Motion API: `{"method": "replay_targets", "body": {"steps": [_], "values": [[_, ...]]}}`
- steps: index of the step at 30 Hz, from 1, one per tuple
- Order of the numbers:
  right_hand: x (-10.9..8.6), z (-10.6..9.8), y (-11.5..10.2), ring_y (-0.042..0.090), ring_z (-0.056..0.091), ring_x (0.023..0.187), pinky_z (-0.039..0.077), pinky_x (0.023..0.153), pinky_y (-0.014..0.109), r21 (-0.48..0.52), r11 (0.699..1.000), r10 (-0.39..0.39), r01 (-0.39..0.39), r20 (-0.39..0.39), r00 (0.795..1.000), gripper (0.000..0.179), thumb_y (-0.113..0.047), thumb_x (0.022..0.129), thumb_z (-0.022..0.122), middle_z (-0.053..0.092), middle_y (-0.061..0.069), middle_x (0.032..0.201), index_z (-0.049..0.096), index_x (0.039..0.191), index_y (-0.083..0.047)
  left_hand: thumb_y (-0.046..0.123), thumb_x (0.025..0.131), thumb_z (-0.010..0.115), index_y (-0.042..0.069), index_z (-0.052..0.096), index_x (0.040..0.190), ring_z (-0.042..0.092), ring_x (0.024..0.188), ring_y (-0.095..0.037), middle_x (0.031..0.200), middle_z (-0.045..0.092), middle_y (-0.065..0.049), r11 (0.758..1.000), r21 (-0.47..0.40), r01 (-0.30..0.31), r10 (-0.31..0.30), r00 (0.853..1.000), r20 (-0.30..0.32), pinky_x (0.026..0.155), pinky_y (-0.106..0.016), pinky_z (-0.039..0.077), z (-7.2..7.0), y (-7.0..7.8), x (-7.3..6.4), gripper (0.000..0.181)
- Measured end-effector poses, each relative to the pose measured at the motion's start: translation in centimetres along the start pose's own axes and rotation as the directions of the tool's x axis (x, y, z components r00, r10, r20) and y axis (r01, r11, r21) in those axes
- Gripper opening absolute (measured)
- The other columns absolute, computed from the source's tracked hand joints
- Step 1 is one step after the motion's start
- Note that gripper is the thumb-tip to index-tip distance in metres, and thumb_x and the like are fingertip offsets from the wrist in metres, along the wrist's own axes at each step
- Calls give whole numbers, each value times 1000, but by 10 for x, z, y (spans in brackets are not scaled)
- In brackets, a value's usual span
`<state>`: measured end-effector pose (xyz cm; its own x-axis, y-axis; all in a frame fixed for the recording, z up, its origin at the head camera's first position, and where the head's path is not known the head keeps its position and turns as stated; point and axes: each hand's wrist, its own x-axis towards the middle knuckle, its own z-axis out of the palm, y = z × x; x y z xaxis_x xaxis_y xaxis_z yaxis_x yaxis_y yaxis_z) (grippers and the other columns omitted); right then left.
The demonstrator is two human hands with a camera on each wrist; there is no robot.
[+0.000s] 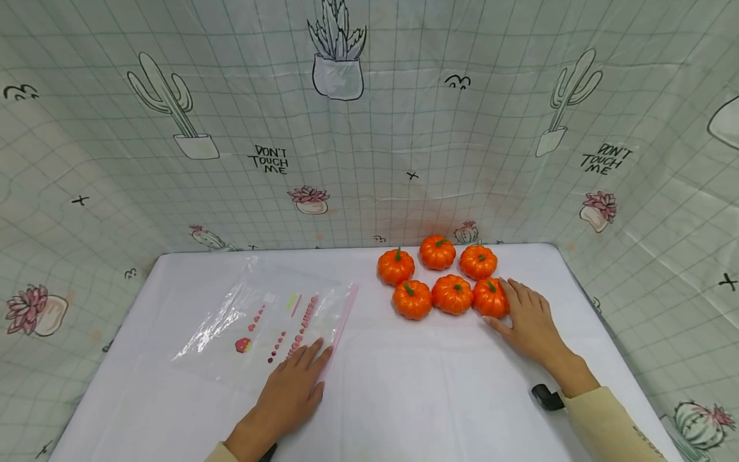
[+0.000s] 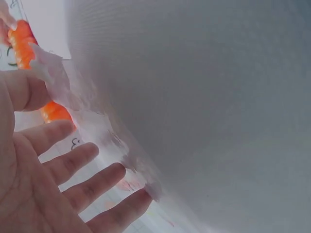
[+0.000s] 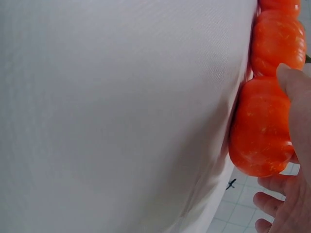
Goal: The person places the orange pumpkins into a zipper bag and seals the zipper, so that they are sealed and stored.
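Observation:
Several small orange pumpkins point(image 1: 453, 294) with green stems stand in two rows at the back right of the table. My right hand point(image 1: 530, 321) is at the pumpkin nearest it point(image 1: 491, 297), thumb at its front and fingers around its right side. In the right wrist view the thumb overlaps this pumpkin point(image 3: 260, 128), and other fingers lie partly behind it. A clear plastic zip bag point(image 1: 216, 321) with red print and a pink edge lies flat on the left. On its right edge rests my left hand point(image 1: 290, 389), fingers spread and fairly straight, touching the film.
A white cloth covers the table point(image 1: 404, 398). Behind and at both sides hangs a patterned curtain point(image 1: 369, 147) with cactus drawings. Near the right sleeve point(image 1: 606, 427) a black curved piece point(image 1: 546, 397) shows at the wrist.

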<state>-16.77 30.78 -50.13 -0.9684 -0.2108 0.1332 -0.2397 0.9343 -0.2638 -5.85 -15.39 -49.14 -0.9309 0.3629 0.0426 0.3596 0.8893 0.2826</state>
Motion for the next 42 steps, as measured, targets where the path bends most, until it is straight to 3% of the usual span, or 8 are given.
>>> {"method": "replay_targets", "body": {"steps": [9,16,21,28,32,42], "values": [[0,0,0,54,32,143,22,116,74,-4,1000,-14,14,-21,1000,92,-34,91,81,36,37,154,33,158,7,8,93,75,14,68,138,64,124,-31,141,65,-11,999,37,-21,24,995,-96,89,-51,59,1,1,0,46],[0,-1,-2,54,32,143,22,116,74,-1,1000,-7,7,-10,1000,92,-34,91,81,36,36,155,32,158,7,0,86,80,9,75,124,68,113,-27,126,71,-7,996,80,-43,55,985,-163,78,-46,60,3,2,0,39],[0,0,-1,55,32,143,22,116,75,-3,1000,-5,5,-9,1000,93,-34,91,81,36,37,155,32,158,8,-8,81,81,3,77,118,70,104,-25,117,73,-5,996,82,-32,50,971,-236,81,-44,58,2,4,2,39],[0,1,1,55,32,143,22,116,75,6,1000,-7,7,-15,1000,93,-32,90,82,36,37,155,32,158,8,-16,77,77,0,80,111,70,99,-27,109,74,-6,998,-19,58,-61,951,-302,85,-46,53,0,5,7,38],[1,2,1,54,32,143,23,116,74,7,1000,-11,11,-20,1000,93,-32,90,82,37,36,155,32,158,8,-14,73,83,-2,79,114,69,104,-29,112,73,-8,995,-68,78,-97,939,-330,92,-50,53,-1,3,8,43],[3,0,-1,54,34,143,24,115,74,6,1000,-11,11,-24,1000,93,-32,90,82,37,36,155,33,158,8,-8,62,94,0,78,118,63,112,-34,115,71,-9,999,17,33,-23,914,-404,104,-53,45,0,-1,8,59]]}}
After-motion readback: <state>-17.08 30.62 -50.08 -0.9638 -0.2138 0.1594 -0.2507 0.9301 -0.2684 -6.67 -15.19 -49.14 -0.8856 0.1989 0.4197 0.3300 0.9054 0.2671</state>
